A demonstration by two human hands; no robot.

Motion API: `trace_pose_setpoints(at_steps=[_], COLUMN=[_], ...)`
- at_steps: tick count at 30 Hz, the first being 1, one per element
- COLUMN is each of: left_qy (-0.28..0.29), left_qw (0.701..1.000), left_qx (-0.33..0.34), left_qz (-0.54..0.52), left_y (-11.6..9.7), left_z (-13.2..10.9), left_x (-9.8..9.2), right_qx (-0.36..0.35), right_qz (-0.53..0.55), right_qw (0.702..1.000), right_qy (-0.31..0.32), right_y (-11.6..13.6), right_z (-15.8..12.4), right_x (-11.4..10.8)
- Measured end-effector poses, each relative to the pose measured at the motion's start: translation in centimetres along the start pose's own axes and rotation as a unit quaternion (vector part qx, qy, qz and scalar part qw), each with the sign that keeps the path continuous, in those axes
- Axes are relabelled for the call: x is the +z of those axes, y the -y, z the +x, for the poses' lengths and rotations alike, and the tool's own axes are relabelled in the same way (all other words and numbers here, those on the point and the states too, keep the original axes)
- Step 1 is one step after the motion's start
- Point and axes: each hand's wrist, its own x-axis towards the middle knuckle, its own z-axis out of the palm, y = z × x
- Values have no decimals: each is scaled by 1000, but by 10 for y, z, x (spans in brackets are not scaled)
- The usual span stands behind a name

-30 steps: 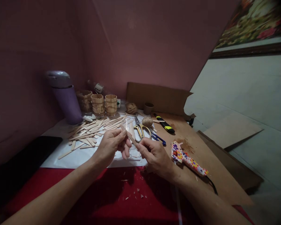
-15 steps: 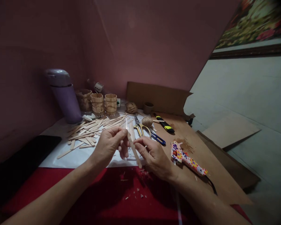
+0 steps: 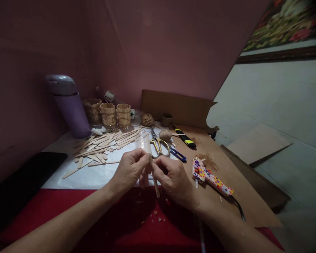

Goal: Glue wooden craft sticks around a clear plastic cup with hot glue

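My left hand [image 3: 129,172] and my right hand [image 3: 173,179] meet in front of me, both pinched on one flat wooden craft stick [image 3: 155,185] that points down toward the red cloth [image 3: 107,225]. The stick's upper end sits between the fingertips of both hands. Just beyond my hands lie gold-handled scissors [image 3: 159,146] and a heap of loose wooden sticks [image 3: 102,146] on white paper [image 3: 94,177].
Three stick-clad cups [image 3: 109,116] and a purple flask [image 3: 68,105] stand at the back left. A patterned glue gun [image 3: 210,177], blue snips [image 3: 177,154], a black-yellow cutter [image 3: 185,140] and twine balls [image 3: 165,135] lie on the brown cardboard [image 3: 239,196] to the right. Wood chips dot the cloth.
The stick has swung from lying across between my hands to pointing downward. Both hands have drawn closer together and a little toward me.
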Motion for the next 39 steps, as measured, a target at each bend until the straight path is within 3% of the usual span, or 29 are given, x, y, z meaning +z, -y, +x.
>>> trace_pose_setpoints(at_steps=[3,6,10,13,16,17,19,21,23,26,31,36,39], left_qy=[10,1,-21,-35,-56,-60,-61,-56,-47,-30,-17,-12,-19], left_qw=[1000,999,994,991,989,989,991,994,996,998,999,998,993], left_qx=[1,1,-2,6,27,31,32,36,41,32,13,0,-16], left_qz=[-12,-49,-106,-127,-131,-129,-114,-92,-68,-45,-32,-69,-114], left_y=[2,4,6,6,3,2,0,0,1,2,2,4,5], left_z=[1,2,5,8,9,9,8,5,3,-1,-2,1,4], left_x=[2,4,-1,-6,-8,-9,-7,-5,-2,2,3,0,-3], right_qx=[14,77,137,132,153,145,115,93,90,109,139,131,139], right_qz=[-19,21,87,-20,-186,-202,-148,-22,45,104,180,115,57], right_qw=[999,994,977,972,941,940,966,993,995,988,970,983,989], right_qy=[-37,-75,-139,-191,-236,-234,-176,-65,19,39,80,57,2], right_y=[2,2,-8,-23,-33,-33,-28,-16,-4,6,5,2,-6], right_z=[-2,-2,7,18,26,26,24,18,11,5,5,7,10], right_x=[6,10,-4,-28,-47,-49,-46,-36,-23,-11,-13,-15,-21])
